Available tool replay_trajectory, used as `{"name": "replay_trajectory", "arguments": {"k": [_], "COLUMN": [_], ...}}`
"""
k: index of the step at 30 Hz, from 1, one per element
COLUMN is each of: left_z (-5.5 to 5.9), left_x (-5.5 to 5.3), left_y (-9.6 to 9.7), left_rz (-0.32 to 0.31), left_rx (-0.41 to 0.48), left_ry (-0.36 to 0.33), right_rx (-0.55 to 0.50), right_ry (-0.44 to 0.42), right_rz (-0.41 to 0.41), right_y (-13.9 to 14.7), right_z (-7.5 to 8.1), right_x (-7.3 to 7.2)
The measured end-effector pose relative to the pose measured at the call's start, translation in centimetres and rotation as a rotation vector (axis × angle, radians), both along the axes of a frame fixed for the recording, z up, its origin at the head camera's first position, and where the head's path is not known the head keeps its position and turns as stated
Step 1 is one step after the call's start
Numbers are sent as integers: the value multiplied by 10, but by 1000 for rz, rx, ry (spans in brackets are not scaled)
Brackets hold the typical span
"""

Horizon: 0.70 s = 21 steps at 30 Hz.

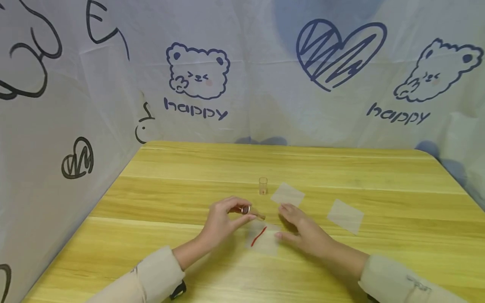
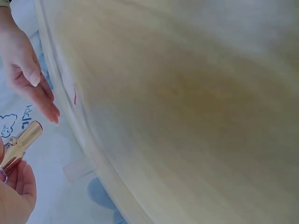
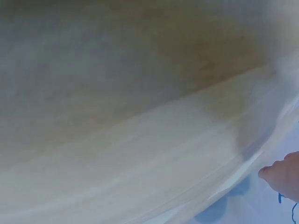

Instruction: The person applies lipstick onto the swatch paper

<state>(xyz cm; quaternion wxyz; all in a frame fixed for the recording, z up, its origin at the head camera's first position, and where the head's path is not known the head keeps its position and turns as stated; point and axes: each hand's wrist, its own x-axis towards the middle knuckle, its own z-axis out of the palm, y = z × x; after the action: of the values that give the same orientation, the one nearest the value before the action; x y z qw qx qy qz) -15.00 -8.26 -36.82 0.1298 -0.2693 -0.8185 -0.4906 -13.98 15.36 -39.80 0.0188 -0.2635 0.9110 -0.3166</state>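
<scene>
My left hand (image 1: 223, 219) holds a gold lipstick tube (image 2: 25, 142) between thumb and fingers, above the table. The tube's reddish end shows in the left wrist view; its far part is hidden by the hand. Just below lies a translucent white sheet (image 1: 267, 244) with a slanted red line (image 1: 259, 236) on it. To the sheet's right is my right hand (image 1: 308, 233), fingers extended and holding nothing, its thumb at the sheet's edge. Whether the thumb touches the sheet, I cannot tell. A small clear cylinder (image 1: 263, 186), like a cap, stands upright beyond the hands.
Another white sheet (image 1: 288, 195) lies beyond the right fingertips, and one more sheet (image 1: 345, 216) is farther right. They rest on a yellow wood-grain table (image 1: 182, 181). A fabric backdrop (image 1: 261, 84) with drawings rises behind the table and along its left side.
</scene>
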Motion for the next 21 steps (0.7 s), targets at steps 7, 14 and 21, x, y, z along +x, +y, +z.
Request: {"name": "replay_trajectory", "arguments": {"k": [7,14,21], "left_z": [2,3,8], "left_x": [-8,-18,-24], "left_y": [10,20,30], "left_rz": [4,1,-13], "left_rx": [19,11,3], "left_ry": [13,61,96], "right_rx": [-4,4,9], "right_ry": [54,121,123], "right_rz": [-46,-82,-93], "right_y": [7,12,18], "right_z": [-1,3,6], "right_x": [-9,-18,-26]}}
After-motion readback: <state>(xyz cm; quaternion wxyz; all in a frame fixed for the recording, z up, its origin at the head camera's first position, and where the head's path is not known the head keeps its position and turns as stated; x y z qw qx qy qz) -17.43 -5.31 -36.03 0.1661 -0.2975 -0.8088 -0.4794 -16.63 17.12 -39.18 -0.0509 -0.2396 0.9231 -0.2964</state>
